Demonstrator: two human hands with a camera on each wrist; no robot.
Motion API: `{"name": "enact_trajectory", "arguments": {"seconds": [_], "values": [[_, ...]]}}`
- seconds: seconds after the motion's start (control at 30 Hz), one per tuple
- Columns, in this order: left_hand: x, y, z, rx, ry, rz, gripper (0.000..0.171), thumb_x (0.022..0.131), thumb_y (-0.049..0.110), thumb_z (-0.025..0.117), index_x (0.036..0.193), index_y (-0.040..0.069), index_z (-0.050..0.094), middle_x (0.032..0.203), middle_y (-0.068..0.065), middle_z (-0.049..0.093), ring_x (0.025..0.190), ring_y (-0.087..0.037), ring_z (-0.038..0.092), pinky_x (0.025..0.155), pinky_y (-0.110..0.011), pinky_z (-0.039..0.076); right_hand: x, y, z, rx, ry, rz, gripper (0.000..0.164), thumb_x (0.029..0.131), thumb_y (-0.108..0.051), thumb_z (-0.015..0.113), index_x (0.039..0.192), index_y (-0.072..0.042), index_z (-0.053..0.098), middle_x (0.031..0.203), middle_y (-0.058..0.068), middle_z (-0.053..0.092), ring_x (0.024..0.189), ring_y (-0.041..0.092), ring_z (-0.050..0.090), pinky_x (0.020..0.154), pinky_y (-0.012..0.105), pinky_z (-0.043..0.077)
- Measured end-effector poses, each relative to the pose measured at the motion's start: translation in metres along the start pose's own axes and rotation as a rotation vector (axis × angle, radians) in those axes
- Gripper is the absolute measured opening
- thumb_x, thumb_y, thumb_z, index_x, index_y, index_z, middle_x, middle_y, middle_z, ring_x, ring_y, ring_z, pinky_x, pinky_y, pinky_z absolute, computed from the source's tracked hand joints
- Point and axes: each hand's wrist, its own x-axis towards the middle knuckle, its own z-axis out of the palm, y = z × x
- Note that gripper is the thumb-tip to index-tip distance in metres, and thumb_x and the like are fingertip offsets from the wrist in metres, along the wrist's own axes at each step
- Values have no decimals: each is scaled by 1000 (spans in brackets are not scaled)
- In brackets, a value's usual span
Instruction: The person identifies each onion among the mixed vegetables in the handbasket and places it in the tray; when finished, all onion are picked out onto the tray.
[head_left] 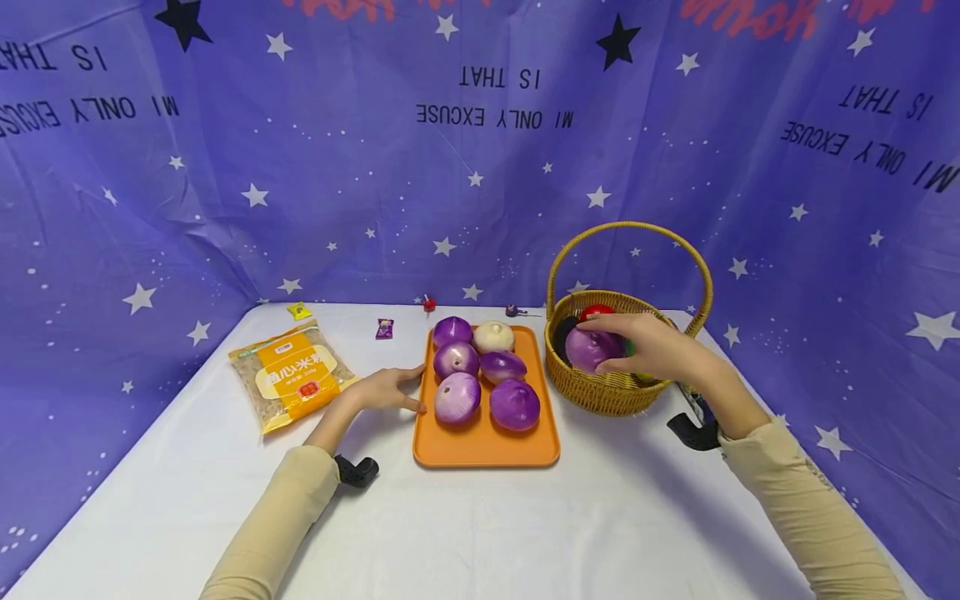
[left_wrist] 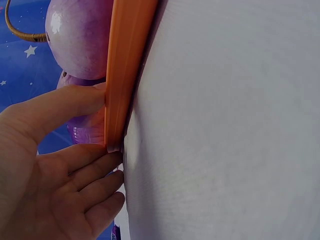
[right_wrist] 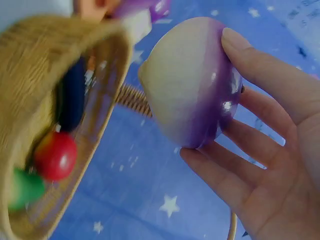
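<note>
My right hand (head_left: pixel 645 343) holds a toy purple onion (head_left: pixel 589 348) between thumb and fingers, over the opening of the wicker basket (head_left: pixel 611 392). In the right wrist view this onion (right_wrist: pixel 192 82) shows a pale half and a purple half, close beside the basket's rim (right_wrist: pixel 107 110). At the left edge of the orange tray (head_left: pixel 487 450) is my left hand (head_left: pixel 386 389). Its thumb and index finger touch the tray's side (left_wrist: pixel 121 75), the other fingers loosely extended. On the tray lie several purple onions (head_left: pixel 457 398) and one white onion (head_left: pixel 494 337).
Inside the basket are a red round toy (right_wrist: pixel 56 156), a dark long one (right_wrist: pixel 72 95) and a green one (right_wrist: pixel 27 190). A tall handle (head_left: pixel 630 223) arches over it. Left of the tray lie a yellow-labelled food bag (head_left: pixel 292 375) and small wrapped candies (head_left: pixel 385 328). Lollipops (head_left: pixel 429 303) lie behind.
</note>
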Motion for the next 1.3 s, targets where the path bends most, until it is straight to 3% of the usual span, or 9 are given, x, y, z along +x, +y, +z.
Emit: {"name": "enact_trajectory", "arguments": {"seconds": [0.13, 0.37, 0.73, 0.9, 1.3], "values": [[-1, 0, 1, -7, -2, 0, 89, 80, 35, 76, 150, 2, 31, 147, -22, 39, 134, -44, 34, 110, -55, 28, 4, -16, 17, 24, 23, -28, 63, 77, -27, 82, 134, -12, 58, 133, 11, 58, 116, 30, 58, 90, 44, 52], [-3, 2, 0, -9, 2, 4, 88, 80, 34, 76, 149, 2, 31, 147, -23, 39, 134, -45, 34, 110, -54, 28, 11, -41, 49, 117, 42, -70, 63, 80, -29, 80, 136, -13, 57, 139, 9, 54, 127, 30, 49, 101, 45, 44], [-1, 1, 0, -8, 2, -1, 89, 80, 35, 76, 149, 2, 31, 147, -22, 39, 134, -45, 33, 110, -55, 26, 32, -75, 94, 212, 26, -195, 61, 82, -30, 77, 137, -15, 56, 139, 7, 53, 128, 23, 49, 101, 38, 45], [0, 0, 1, -5, -13, -25, 89, 81, 38, 75, 150, 5, 30, 148, -20, 38, 136, -44, 32, 111, -55, 25, 38, -83, 114, 197, -17, -210, 59, 83, -32, 76, 137, -16, 56, 140, 7, 53, 128, 22, 49, 103, 35, 43], [-4, 1, -2, 17, 13, 3, 88, 80, 36, 76, 149, 1, 32, 147, -24, 38, 134, -45, 33, 110, -54, 27, 45, -82, 142, 61, -64, -172, 62, 80, -32, 79, 137, -19, 56, 142, 2, 51, 131, 21, 45, 107, 37, 39]]}}
